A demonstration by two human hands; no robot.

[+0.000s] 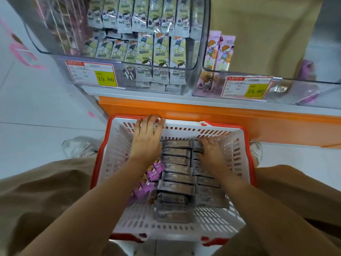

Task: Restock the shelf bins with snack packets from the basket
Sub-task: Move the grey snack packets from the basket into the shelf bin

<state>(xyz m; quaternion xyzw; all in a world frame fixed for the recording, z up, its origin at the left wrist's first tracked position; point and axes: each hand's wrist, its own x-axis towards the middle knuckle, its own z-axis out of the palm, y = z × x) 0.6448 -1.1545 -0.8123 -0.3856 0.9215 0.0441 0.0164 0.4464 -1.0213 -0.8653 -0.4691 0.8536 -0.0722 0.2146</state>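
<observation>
While the basket [118,145] is being kept on the floor [36,135] between the knees, just in front of the orange shelf [221,111], the following items are being recorded.

Left hand [147,137]: being rested on the far rim of the basket. Its fingers [151,120] are being held close together and bent over the red edge.

Right hand [210,150]: being held inside the basket, at the far end of the right column of grey packets [177,174]. Its fingers [204,142] are being held slightly spread, tips down on the packets. Whether any packet is being pinched cannot be told.

Grey packets: being carried in the basket in two overlapping columns, running from the near wall towards the far wall.

Purple packets [155,172]: being carried loose in the basket, just left of the grey columns and partly hidden by the left forearm.

Left bin [59,71]: clear, on the shelf. Green packets [160,50] are being displayed in it in upright rows.

Right bin [295,85]: clear, beside the left bin. A few lilac packets [219,50] are being stood at its left end.

Price tags [92,74]: one is being shown on the front of each bin, each reading 15.80 on yellow.

Shoe [79,146]: white, being kept on the floor left of the basket.
</observation>
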